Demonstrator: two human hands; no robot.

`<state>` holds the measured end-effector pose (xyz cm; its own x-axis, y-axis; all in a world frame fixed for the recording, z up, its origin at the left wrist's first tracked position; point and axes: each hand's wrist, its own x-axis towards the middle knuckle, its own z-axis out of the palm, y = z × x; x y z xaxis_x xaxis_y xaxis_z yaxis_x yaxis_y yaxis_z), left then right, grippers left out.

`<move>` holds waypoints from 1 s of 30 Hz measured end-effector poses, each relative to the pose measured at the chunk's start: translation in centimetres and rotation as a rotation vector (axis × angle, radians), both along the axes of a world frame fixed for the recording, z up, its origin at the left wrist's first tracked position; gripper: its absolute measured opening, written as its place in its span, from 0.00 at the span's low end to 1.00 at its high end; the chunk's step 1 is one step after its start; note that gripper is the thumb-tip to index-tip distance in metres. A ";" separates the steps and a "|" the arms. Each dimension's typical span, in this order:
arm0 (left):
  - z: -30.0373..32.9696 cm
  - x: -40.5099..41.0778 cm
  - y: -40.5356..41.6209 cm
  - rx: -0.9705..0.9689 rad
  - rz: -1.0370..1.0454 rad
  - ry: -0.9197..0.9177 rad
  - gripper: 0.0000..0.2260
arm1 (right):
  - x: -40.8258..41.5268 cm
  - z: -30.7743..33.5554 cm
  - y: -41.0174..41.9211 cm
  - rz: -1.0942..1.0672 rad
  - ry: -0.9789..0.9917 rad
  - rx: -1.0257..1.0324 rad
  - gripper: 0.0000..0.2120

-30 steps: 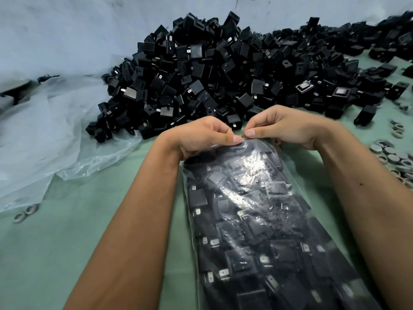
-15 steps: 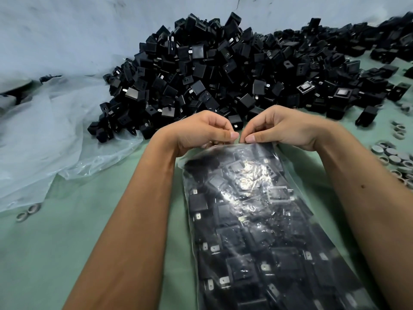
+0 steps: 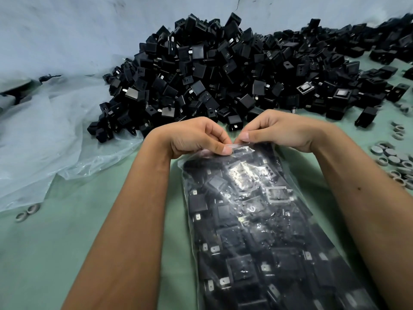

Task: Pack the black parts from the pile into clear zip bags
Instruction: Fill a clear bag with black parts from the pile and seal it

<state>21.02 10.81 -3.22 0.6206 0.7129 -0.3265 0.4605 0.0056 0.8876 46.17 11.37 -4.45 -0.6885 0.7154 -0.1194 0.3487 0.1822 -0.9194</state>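
A clear zip bag [image 3: 257, 224] full of black parts lies lengthwise on the green table, its mouth pointing away from me. My left hand [image 3: 196, 137] pinches the bag's top strip between thumb and curled fingers. My right hand [image 3: 279, 128] pinches the same strip right beside it, the two thumbs almost touching. A big pile of loose black parts [image 3: 212, 74] rises just beyond both hands and spreads off to the right along the wall.
Crumpled clear plastic sheeting [image 3: 44, 135] covers the table at the left. Several grey rings [image 3: 393, 159] lie at the right edge, and two more rings [image 3: 28, 212] at the left. A pale wall closes off the back.
Both hands have stayed pinched on the bag's top strip, shifting slightly; the bag's mouth has been pulled a little flatter and nearer the pile.
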 end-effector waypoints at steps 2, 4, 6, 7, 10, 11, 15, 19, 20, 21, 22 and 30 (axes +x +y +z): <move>0.0 0.0 0.1 0.002 0.002 0.008 0.09 | -0.4 0.0 -0.1 0.008 -0.020 0.030 0.10; 0.0 0.0 0.0 0.004 0.012 0.006 0.06 | -0.7 0.0 -0.2 -0.014 -0.035 0.057 0.07; -0.1 0.2 -0.1 0.010 0.015 -0.012 0.07 | -0.8 0.0 -0.2 -0.041 -0.036 0.059 0.05; -0.1 0.3 -0.1 0.016 0.020 -0.028 0.08 | -0.8 0.0 -0.3 -0.050 -0.042 0.065 0.04; -0.1 0.5 -0.2 0.034 0.041 -0.062 0.10 | -0.9 0.2 -0.3 -0.064 -0.066 0.090 0.04; -0.1 0.6 -0.2 0.032 0.044 -0.064 0.10 | -0.8 0.2 -0.4 -0.066 -0.068 0.089 0.05; 0.3 1.3 -0.4 0.066 0.012 0.015 0.06 | -0.6 0.6 -0.5 -0.056 -0.064 0.070 0.06; 0.2 1.8 -0.4 0.092 0.038 -0.001 0.06 | -0.7 0.9 -0.6 -0.057 -0.055 0.067 0.04; 0.1 1.7 -0.4 0.080 0.046 -0.025 0.06 | -0.7 0.9 -0.6 -0.060 -0.055 0.067 0.04; 0.0 1.7 -0.4 0.071 0.051 -0.045 0.06 | -0.8 0.9 -0.6 -0.058 -0.068 0.078 0.05; 0.0 1.7 -0.4 0.067 0.058 -0.062 0.07 | -0.8 0.9 -0.7 -0.053 -0.091 0.091 0.06; 0.0 1.6 -0.6 0.033 0.088 -0.128 0.06 | -0.6 0.5 -0.6 -0.068 -0.018 0.082 0.01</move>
<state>22.66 10.21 -3.19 0.5901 0.7755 -0.2245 0.3429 0.0110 0.9393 45.62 10.81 -3.98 -0.6364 0.7682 -0.0698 0.3787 0.2323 -0.8959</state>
